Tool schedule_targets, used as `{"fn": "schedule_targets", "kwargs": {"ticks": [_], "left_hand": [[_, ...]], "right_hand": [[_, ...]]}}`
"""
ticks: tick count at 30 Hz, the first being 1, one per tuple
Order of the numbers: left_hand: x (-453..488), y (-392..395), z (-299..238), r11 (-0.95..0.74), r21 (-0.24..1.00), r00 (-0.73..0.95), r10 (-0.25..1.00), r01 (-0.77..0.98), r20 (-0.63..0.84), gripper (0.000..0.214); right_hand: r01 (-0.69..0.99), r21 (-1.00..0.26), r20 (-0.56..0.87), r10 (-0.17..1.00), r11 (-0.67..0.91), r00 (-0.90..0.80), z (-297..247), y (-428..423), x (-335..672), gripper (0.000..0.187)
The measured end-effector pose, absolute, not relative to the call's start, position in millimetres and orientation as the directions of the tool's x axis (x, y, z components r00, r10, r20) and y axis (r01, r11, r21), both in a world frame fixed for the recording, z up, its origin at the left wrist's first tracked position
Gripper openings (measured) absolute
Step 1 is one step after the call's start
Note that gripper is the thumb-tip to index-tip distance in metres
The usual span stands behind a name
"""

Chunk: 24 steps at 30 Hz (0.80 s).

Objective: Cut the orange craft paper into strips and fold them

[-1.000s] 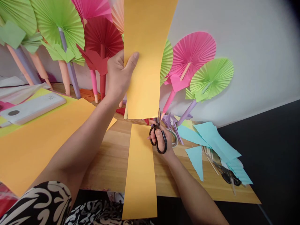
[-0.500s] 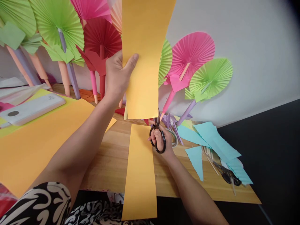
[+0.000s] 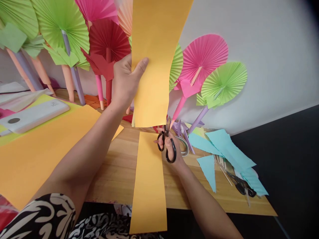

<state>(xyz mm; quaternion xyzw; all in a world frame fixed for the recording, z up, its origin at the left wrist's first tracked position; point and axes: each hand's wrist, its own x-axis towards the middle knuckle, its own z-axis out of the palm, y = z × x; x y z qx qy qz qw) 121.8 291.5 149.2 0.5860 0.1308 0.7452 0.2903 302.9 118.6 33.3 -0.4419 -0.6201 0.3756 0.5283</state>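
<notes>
I have the left hand [image 3: 127, 79] pinching a tall orange-yellow paper strip [image 3: 154, 76] by its left edge, thumb in front, other fingers hidden behind; it stands raised above the wooden tabletop [image 3: 112, 172]. The right hand [image 3: 178, 154] curls its fingers through the loops of black-handled metal scissors [image 3: 166, 132], blades parted at the strip's lower right corner. I cannot read the grey mark on the flat white device [image 3: 37, 114] at left.

Held paper [image 3: 153, 89] — golden; scissor handles [image 3: 175, 152] black; sleeve [image 3: 47, 215] — black, cream swirls.
</notes>
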Motion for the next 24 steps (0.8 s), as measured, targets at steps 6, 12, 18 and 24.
{"fn": "schedule_targets", "kwargs": {"ticks": [6,12,18,24], "left_hand": [[122,294,147,-0.794,0.530,-0.142,0.586,-0.297,0.798,0.036],[121,296,147,-0.815,0.515,-0.142,0.562,-0.266,0.815,0.039],[124,290,148,-0.762,0.570,-0.127,0.627,-0.308,0.769,0.042],[130,286,147,-0.765,0.580,-0.110,0.626,-0.280,0.772,0.041]], "right_hand": [[0.140,-0.936,0.317,0.946,0.323,-0.060,29,120,304,0.057],[0.141,-0.934,0.322,0.944,0.329,-0.068,28,120,305,0.054],[0.122,-0.936,0.323,0.943,0.331,-0.082,30,119,305,0.052],[0.131,-0.931,0.334,0.940,0.340,-0.069,32,119,304,0.046]]}}
